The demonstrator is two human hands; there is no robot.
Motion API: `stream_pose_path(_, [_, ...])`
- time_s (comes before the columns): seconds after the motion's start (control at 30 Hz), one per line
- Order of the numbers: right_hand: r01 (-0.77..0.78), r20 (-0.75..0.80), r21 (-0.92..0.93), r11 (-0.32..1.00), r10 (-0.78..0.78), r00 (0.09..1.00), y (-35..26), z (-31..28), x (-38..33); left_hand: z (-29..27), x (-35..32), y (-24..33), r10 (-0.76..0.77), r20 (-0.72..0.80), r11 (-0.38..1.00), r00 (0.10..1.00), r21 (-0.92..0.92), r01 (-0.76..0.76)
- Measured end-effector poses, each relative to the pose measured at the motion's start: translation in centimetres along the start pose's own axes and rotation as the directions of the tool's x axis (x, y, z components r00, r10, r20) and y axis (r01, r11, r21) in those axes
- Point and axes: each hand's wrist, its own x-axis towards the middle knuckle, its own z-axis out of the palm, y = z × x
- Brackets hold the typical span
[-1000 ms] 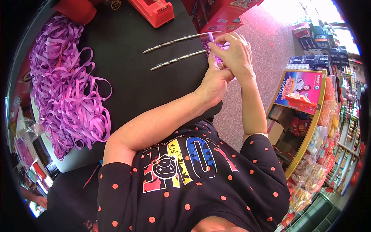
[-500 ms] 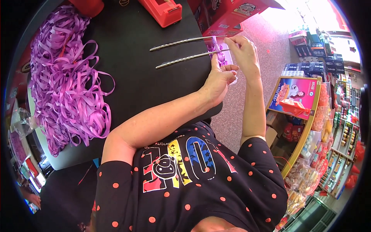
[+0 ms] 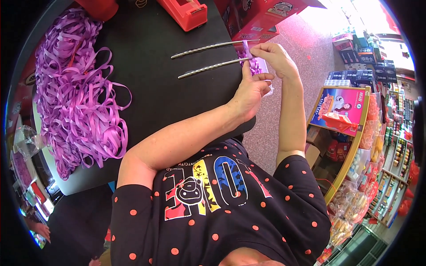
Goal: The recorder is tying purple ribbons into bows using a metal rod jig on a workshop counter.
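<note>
A strip of purple ribbon (image 3: 245, 46) runs across two twisted metal rods (image 3: 195, 52), near their right ends, just past the edge of the black table (image 3: 159, 97). My right hand (image 3: 278, 61) pinches the ribbon between thumb and fingertip, close to the lower rod. My left hand (image 3: 250, 96) is just below — forefinger pointing up at the lower rod, the other fingers bent — and I cannot tell whether it grips anything. Behind my fingertips bunches more purple ribbon, beside something pale that I cannot make out.

The rods lie side by side, well apart, their twisted ends reaching left over the table. Beyond them are a red tape dispenser (image 3: 186, 14) and, to its right, a red box (image 3: 259, 18). A big loose heap of purple ribbon (image 3: 80, 97) covers the table's left side. Speckled floor (image 3: 270, 126) shows to my right, and another person's hand (image 3: 41, 230) at the far lower left.
</note>
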Motion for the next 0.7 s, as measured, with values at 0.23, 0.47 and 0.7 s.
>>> stream_pose_path(0.23, [-0.022,0.113,0.114,0.993,0.009,0.994,0.1,0.4,0.6,0.1,0.2,0.0,-0.004,-0.011,1.000,1.000,0.018,0.004])
stream_pose_path(0.47, [-0.303,0.287,0.615,0.728,0.151,0.946,3.2,0.7,2.9,3.2,-1.9,1.6,-0.118,-0.176,0.993,0.977,-0.041,0.113])
stream_pose_path(0.7, [-0.241,0.242,0.494,0.835,0.134,0.961,-0.6,1.1,2.2,5.4,-7.4,6.3,-0.224,0.014,0.914,0.975,0.350,0.205])
